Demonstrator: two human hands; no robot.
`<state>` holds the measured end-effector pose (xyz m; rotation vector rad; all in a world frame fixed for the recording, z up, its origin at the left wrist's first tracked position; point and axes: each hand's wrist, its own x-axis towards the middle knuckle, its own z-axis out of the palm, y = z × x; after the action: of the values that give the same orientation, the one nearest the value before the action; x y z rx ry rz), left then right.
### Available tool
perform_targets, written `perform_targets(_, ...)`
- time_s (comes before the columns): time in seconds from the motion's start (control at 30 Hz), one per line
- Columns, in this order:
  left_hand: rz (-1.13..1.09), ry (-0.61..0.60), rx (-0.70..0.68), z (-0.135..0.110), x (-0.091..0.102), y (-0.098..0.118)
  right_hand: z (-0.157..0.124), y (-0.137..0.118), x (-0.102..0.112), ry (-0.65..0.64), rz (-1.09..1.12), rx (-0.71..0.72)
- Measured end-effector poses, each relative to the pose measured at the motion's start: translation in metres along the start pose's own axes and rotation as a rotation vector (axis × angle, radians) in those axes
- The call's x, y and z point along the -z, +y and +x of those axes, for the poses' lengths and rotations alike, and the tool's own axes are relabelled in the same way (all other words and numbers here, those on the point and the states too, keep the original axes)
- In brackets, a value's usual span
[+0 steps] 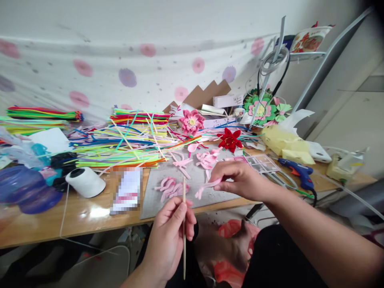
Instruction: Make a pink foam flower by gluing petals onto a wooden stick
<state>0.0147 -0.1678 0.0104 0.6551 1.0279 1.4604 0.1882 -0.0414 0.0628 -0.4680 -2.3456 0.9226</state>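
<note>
Beige stick (184,244) pinched in curled left hand (170,227); nearly closed right hand (240,181) grips 1 pink strip (207,186).

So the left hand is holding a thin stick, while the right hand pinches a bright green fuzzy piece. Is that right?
Not quite: the fuzzy piece pinched by the right hand is pale pink, not bright green, as the head view shows. The left hand does hold a thin stick.
</note>
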Motion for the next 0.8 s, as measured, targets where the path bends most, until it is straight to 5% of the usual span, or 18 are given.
perform_targets(0.17,0.026,-0.09,0.034,0.005,-0.018,-0.005,-0.019,-0.021,0.017,0.077,-0.073,0.196)
perform_targets(0.8,0.199,-0.219,0.07,-0.003,-0.03,-0.015,-0.035,-0.033,0.033,0.127,-0.3,0.272)
